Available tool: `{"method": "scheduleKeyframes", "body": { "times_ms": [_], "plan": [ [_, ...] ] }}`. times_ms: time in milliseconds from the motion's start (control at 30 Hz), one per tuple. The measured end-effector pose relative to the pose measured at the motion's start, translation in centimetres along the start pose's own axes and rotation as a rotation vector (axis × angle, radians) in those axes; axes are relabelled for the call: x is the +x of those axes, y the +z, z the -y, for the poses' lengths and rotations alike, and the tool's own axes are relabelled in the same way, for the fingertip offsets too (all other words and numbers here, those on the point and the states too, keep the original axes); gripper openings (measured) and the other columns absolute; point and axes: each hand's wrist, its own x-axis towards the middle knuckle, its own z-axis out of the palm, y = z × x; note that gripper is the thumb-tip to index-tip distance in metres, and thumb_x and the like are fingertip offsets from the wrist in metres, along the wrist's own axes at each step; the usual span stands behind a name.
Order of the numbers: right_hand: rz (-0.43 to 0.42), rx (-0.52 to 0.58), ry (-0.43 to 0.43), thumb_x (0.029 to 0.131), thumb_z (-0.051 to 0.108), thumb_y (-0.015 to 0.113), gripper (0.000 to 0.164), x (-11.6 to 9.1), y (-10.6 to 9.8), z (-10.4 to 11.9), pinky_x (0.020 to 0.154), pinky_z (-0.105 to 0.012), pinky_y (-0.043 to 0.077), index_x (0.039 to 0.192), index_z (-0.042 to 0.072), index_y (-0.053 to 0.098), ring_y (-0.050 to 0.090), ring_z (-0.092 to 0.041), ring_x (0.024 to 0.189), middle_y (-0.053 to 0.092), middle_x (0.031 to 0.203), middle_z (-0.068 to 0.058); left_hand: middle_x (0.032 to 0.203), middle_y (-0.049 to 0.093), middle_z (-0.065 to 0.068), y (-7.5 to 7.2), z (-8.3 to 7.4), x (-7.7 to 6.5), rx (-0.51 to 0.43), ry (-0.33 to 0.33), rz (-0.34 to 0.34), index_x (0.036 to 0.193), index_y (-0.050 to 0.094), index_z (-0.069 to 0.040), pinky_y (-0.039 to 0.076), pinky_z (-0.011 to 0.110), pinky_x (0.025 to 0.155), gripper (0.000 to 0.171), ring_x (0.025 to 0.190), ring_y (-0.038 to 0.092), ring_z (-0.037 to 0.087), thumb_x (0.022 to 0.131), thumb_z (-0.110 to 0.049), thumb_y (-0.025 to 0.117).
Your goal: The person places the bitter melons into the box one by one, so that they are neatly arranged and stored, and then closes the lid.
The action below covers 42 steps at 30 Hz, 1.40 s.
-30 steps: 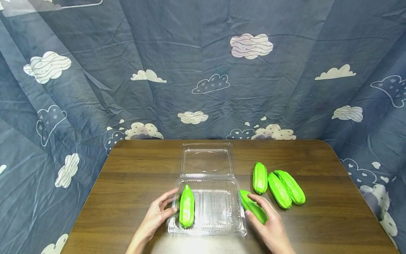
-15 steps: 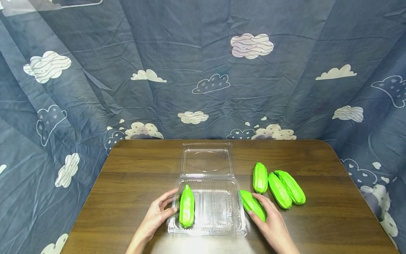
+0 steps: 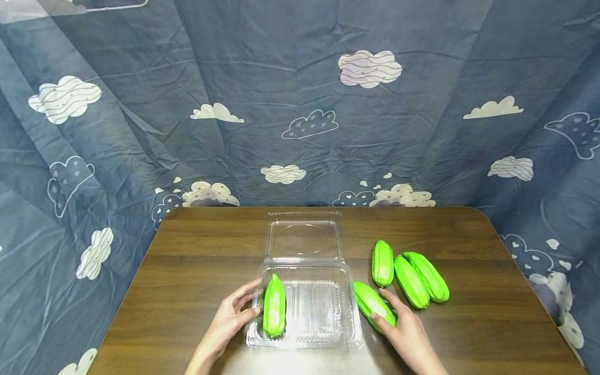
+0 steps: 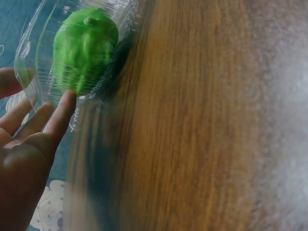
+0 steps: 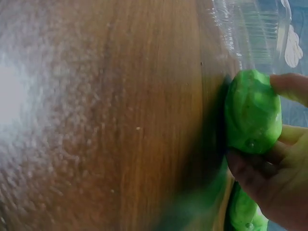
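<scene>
A clear plastic clamshell container (image 3: 323,344) lies on the table, its lid (image 3: 303,240) folded back. One bright green ridged gourd (image 3: 274,307) lies along its left side, tapered end away from me. My left hand (image 3: 232,315) rests its extended fingertips and thumb against the container's left wall, seen close in the left wrist view. Just right of the container, my right hand (image 3: 404,329) grips another green gourd (image 3: 367,299), thumb on its near side and fingers on its far side. In the right wrist view this gourd (image 5: 252,113) shows its blunt end between thumb and fingers.
Three more green gourds stand out on the right: a single one (image 3: 383,263), then a pair (image 3: 412,284) lying side by side. Behind the wooden table (image 3: 197,245) hangs a dark blue curtain (image 3: 253,140) with cloud prints.
My right hand has shifted slightly right and towards me around its gourd, which has turned a little in its grasp. My left hand and the gourd in the container keep their places.
</scene>
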Motion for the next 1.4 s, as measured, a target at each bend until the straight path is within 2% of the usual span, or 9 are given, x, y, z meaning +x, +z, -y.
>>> {"method": "scheduleKeyframes", "body": {
  "times_ms": [167, 367, 533, 733, 967, 1100, 1200, 1300, 1400],
  "plan": [
    [0.017, -0.009, -0.009, 0.089, 0.027, 0.073, 0.059, 0.0, 0.1, 0.0, 0.090, -0.055, 0.046, 0.138, 0.002, 0.053, 0.058, -0.031, 0.110, 0.062, 0.128, -0.018, 0.149, 0.043, 0.014, 0.0, 0.0, 0.0, 0.011, 0.004, -0.001, 0.143, 0.047, -0.003, 0.049, 0.030, 0.095, 0.064, 0.133, 0.041, 0.036, 0.083, 0.010, 0.065],
    [-0.015, 0.001, 0.019, 0.088, 0.026, 0.074, 0.058, -0.3, 0.1, 0.2, 0.089, -0.057, 0.047, 0.137, 0.002, 0.054, 0.059, -0.037, 0.109, 0.061, 0.127, -0.022, 0.148, 0.045, 0.012, 0.0, 0.0, 0.0, 0.008, -0.004, 0.000, 0.143, 0.048, -0.003, 0.049, 0.029, 0.094, 0.064, 0.132, 0.042, 0.034, 0.083, 0.009, 0.065],
    [-0.083, 0.011, 0.018, 0.087, 0.026, 0.076, 0.057, -0.4, -0.2, 0.7, 0.085, -0.060, 0.047, 0.136, 0.007, 0.055, 0.061, -0.043, 0.105, 0.062, 0.122, -0.027, 0.149, 0.044, 0.013, -0.1, 0.1, 0.0, 0.000, 0.004, 0.011, 0.144, 0.047, -0.002, 0.050, 0.030, 0.093, 0.064, 0.133, 0.041, 0.035, 0.083, 0.010, 0.064],
    [-0.145, 0.022, 0.025, 0.087, 0.026, 0.076, 0.057, -0.6, -0.4, 1.6, 0.081, -0.058, 0.047, 0.137, 0.011, 0.053, 0.061, -0.042, 0.103, 0.063, 0.118, -0.029, 0.149, 0.043, 0.014, -0.2, 0.2, 0.0, -0.002, 0.010, 0.018, 0.144, 0.046, -0.001, 0.050, 0.030, 0.094, 0.063, 0.133, 0.040, 0.036, 0.084, 0.010, 0.064],
    [-0.204, 0.080, 0.050, 0.086, 0.024, 0.078, 0.062, -0.7, -0.2, 2.9, 0.084, -0.061, 0.047, 0.140, 0.013, 0.052, 0.060, -0.048, 0.105, 0.060, 0.124, -0.029, 0.149, 0.043, 0.013, -0.1, 0.1, 0.0, -0.011, 0.007, 0.019, 0.144, 0.046, -0.001, 0.050, 0.029, 0.094, 0.063, 0.134, 0.039, 0.036, 0.084, 0.010, 0.064],
    [-0.239, 0.114, 0.044, 0.084, 0.020, 0.079, 0.062, -0.6, 0.1, 3.4, 0.087, -0.059, 0.045, 0.140, 0.014, 0.053, 0.059, -0.046, 0.109, 0.059, 0.128, -0.027, 0.149, 0.043, 0.014, 0.0, 0.1, 0.0, -0.012, 0.001, 0.019, 0.144, 0.046, -0.002, 0.049, 0.028, 0.093, 0.063, 0.134, 0.039, 0.037, 0.084, 0.009, 0.064],
    [-0.245, 0.139, 0.044, 0.084, 0.018, 0.079, 0.062, -0.6, 0.2, 3.8, 0.091, -0.053, 0.045, 0.140, 0.014, 0.052, 0.057, -0.043, 0.114, 0.057, 0.132, -0.026, 0.149, 0.043, 0.014, 0.0, 0.1, 0.0, -0.010, 0.002, 0.017, 0.144, 0.046, -0.001, 0.049, 0.027, 0.093, 0.063, 0.134, 0.039, 0.036, 0.084, 0.010, 0.063],
    [-0.231, 0.212, 0.034, 0.085, 0.016, 0.078, 0.063, -0.5, 0.3, 4.1, 0.095, -0.028, 0.046, 0.141, 0.012, 0.051, 0.056, -0.037, 0.118, 0.056, 0.134, -0.024, 0.149, 0.044, 0.013, 0.0, 0.1, 0.0, -0.007, 0.005, 0.015, 0.144, 0.046, -0.001, 0.049, 0.027, 0.094, 0.063, 0.134, 0.039, 0.036, 0.084, 0.010, 0.063],
    [-0.201, 0.334, 0.017, 0.087, 0.014, 0.076, 0.062, -0.3, 0.5, 4.7, 0.093, -0.009, 0.038, 0.142, 0.009, 0.049, 0.054, -0.035, 0.120, 0.053, 0.137, -0.024, 0.149, 0.044, 0.013, 0.0, 0.1, 0.0, -0.006, 0.008, 0.015, 0.143, 0.047, -0.002, 0.048, 0.027, 0.094, 0.063, 0.134, 0.039, 0.036, 0.084, 0.010, 0.063]
  ]
}}
